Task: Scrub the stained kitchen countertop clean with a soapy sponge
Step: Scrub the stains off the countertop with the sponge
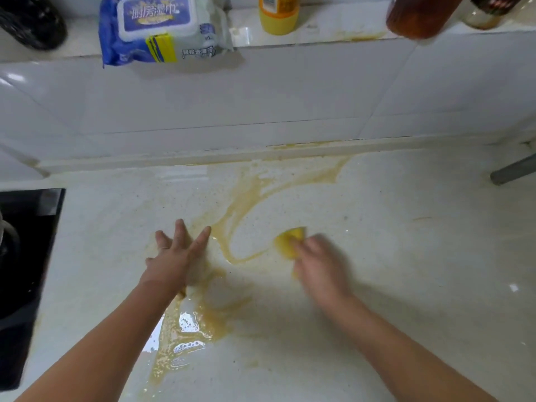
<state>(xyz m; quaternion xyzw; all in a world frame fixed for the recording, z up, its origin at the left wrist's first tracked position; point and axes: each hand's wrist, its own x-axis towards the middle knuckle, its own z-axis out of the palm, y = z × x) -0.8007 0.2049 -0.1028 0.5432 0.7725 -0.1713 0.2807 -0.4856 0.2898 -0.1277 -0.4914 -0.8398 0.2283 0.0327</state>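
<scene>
Presently our right hand grips the yellow sponge; the brown stain lies just left, toward our splayed, empty left hand.

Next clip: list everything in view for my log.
counter: one, pale speckled, lower frame
stain: one, yellow-brown, streaked from back edge to near edge
suds: one patch, white, in the stain's near part
sponge: one, yellow, on the counter under the right grip
wall: one, white tiles, behind the counter
wipes: one pack, blue and white, ledge, left
bottle: one, yellow, ledge, middle
jar: one, brown, ledge, right
hob: one, black, left edge
pipe: one, grey, right edge
left grip: one, fingers spread, at the stain's left side
right grip: one, blurred, holds the sponge
</scene>
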